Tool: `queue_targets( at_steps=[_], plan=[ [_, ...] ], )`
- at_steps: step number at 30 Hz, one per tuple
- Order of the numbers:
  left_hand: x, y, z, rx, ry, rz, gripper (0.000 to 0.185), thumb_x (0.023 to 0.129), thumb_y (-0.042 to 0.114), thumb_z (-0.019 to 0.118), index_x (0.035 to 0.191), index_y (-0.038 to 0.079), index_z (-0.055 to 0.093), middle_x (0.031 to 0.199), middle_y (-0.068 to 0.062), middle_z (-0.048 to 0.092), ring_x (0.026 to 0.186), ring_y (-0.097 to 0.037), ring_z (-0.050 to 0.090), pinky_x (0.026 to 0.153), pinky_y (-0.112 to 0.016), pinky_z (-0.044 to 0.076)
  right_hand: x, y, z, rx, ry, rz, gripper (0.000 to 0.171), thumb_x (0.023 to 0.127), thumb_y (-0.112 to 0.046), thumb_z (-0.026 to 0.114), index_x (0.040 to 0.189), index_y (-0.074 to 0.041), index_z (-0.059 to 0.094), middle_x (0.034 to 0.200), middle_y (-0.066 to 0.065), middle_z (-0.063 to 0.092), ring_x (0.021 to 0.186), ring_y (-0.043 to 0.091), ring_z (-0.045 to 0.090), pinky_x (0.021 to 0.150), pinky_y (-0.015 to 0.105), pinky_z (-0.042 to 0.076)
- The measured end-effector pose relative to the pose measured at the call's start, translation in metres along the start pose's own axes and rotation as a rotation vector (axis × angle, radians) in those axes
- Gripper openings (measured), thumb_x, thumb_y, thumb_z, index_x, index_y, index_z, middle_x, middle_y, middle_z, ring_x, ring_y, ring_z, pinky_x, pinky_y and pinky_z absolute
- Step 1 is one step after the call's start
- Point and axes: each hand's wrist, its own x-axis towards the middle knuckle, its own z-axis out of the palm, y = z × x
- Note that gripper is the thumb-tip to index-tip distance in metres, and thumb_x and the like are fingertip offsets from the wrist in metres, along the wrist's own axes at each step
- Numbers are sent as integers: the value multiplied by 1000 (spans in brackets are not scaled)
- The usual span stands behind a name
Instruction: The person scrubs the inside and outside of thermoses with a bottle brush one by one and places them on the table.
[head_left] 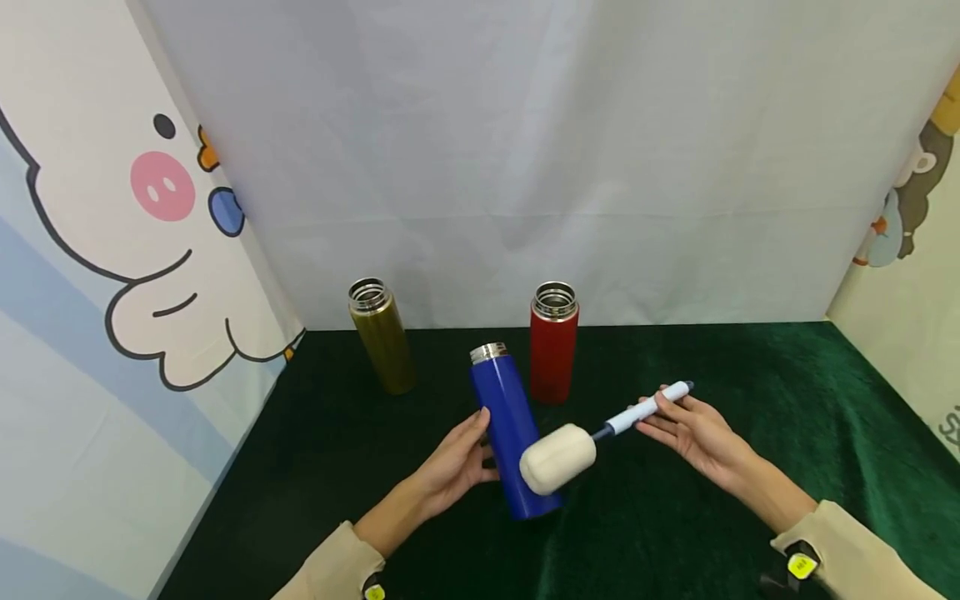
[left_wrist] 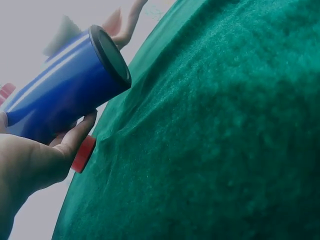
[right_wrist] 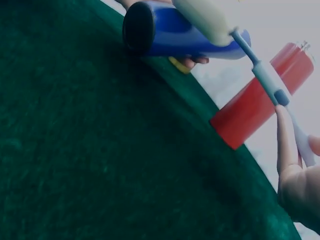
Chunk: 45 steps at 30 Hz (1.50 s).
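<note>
**Blue bottle (head_left: pixel 504 408) in left hand (head_left: pixel 453 471), brush (head_left: pixel 618 423) in right hand (head_left: pixel 703 437)**

Head view: From my remote station I find the left fingers gripping the blue bottle, thumb against its left side, the others passing behind it. The bottle leans, its silver neck above and beyond the thumb, its base below and right of the fingers. The right thumb and fingers pinch the brush by its handle; its white head (head_left: pixel 558 458) is left of those fingers, in front of the bottle's lower body. Beyond the left fingers stand two open-mouthed bottles on the green cloth (head_left: pixel 750 379): the olive bottle (head_left: pixel 386 346) to the left, the red bottle (head_left: pixel 552 354) to the right. A pale curtain (head_left: pixel 480 167) hangs behind them.

Left wrist view: I record the blue bottle's base raised off the cloth, just past the curled fingertips. Part of the red bottle shows beside those fingertips. The white head, blurred, appears on the bottle's far side.

Right wrist view: I note the index fingertip on the handle beside a dark patch, the thumb partly out of frame. The red bottle is beyond these fingers. The white head overlaps the blue bottle; I cannot tell whether they touch.
</note>
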Motion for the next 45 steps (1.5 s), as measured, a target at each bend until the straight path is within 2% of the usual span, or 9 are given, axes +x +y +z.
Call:
queue_targets(
  at_steps=[4,11,14,19,24,29,33,41,45],
  plan=[
    [-3,1,0,-17,-8,-20,64,110,52,33,163,21,15,165,-17,28,144,-32,43,119,-64,33,0,6,-8,-86,-9,15,54,109,-21,48,150,-7,15,124,3,65,111,14,71,101,30,56],
    [-6,2,0,-31,-16,-51,63,110,51,32,163,23,12,166,-17,27,144,-32,43,120,-63,32,3,9,-5,-33,-32,-14,23,109,-18,46,131,-10,42,120,3,67,110,14,71,99,29,57],
    [-7,0,2,-23,-30,-55,64,110,51,33,162,19,15,161,-15,36,137,-26,50,117,-58,38,8,6,3,61,-30,-28,16,108,-16,48,124,-11,47,117,3,68,110,14,71,99,29,57],
    [-7,-2,4,-6,-32,-66,63,110,46,39,160,14,20,148,-9,51,128,-21,57,108,-50,47,18,1,15,316,-18,-76,9,106,-13,50,116,-12,50,113,5,67,108,18,72,98,33,58],
    [-8,-5,6,0,-37,-68,62,110,43,42,160,12,22,144,-7,53,127,-21,57,106,-48,49,22,-1,23,563,-6,-94,9,105,-9,51,113,-11,51,114,11,67,106,24,73,103,34,54],
    [-11,-7,7,-13,-30,-57,63,109,40,45,160,13,21,148,-11,50,130,-23,55,109,-49,47,22,-1,26,645,45,-41,21,103,-11,55,123,-14,49,113,13,69,104,25,74,112,29,46],
    [-11,-8,9,-25,-1,-55,65,108,39,49,161,13,20,156,-17,44,136,-27,52,115,-55,42,18,1,21,600,65,-13,20,103,-13,55,121,-17,47,112,10,68,104,24,73,111,29,48],
    [-11,-6,8,-105,77,1,66,110,46,38,162,10,18,160,-18,36,138,-29,49,119,-60,34,7,14,6,280,6,81,11,108,-20,47,120,-20,47,116,6,67,108,16,71,102,30,55],
    [-11,-2,8,-146,72,-2,66,110,47,37,162,12,16,163,-17,32,140,-30,46,121,-61,30,3,19,-3,180,-14,121,12,109,-22,45,122,-20,46,117,4,64,107,15,70,100,28,56]
  ],
)
